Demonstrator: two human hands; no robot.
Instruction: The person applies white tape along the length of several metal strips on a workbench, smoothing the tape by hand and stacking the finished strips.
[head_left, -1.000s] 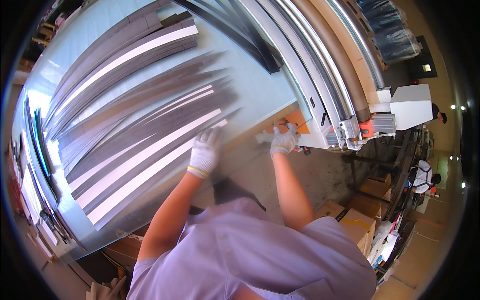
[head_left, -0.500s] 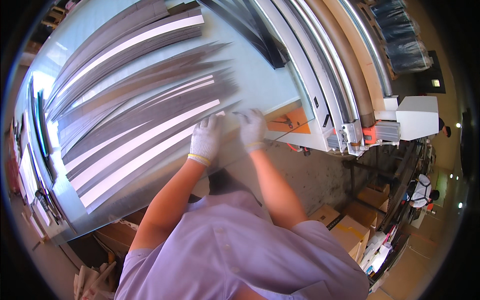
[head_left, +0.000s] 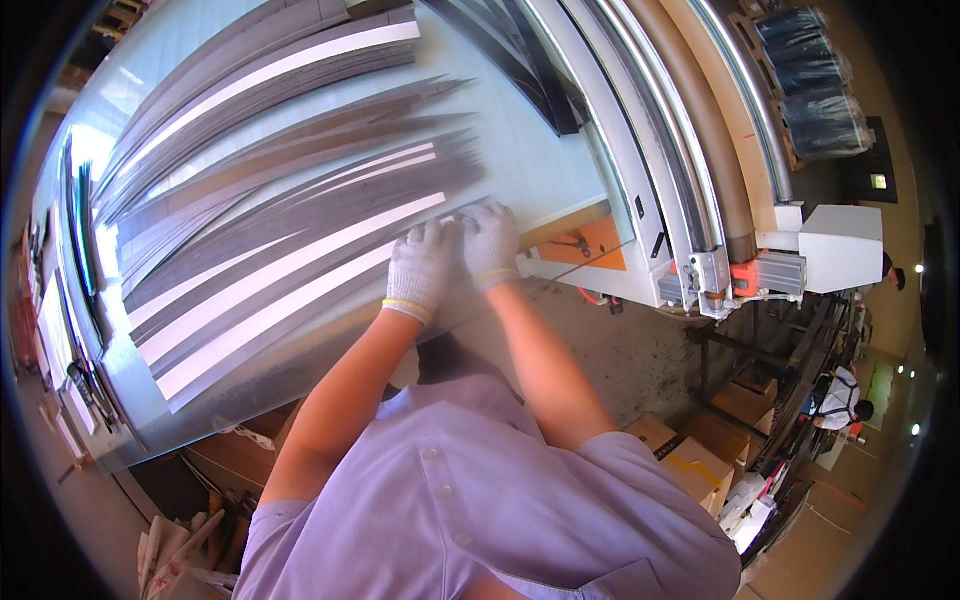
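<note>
Long thin strips (head_left: 300, 270), dark grey and white, lie in layered rows on a pale glossy table (head_left: 560, 180). My left hand (head_left: 418, 268), in a white knitted glove, rests on the right ends of the nearest strips, its fingers curled down over a pale strip (head_left: 310, 305). Close beside it is my right hand (head_left: 490, 243), gloved the same way, with fingers bent together by the strip ends. Whatever lies under its fingertips is hidden. Both hands are at the table's near edge.
A long machine with rollers (head_left: 710, 150) borders the table on the right, with an orange panel (head_left: 597, 245) at its near end. Black angled bars (head_left: 540, 85) lie at the back. Cardboard boxes (head_left: 695, 465) stand at lower right. A person (head_left: 840, 400) is far right.
My right hand has moved left and slightly up, closer to my left hand. My left hand has shifted slightly right along the strip ends. The whole view has shifted slightly.
</note>
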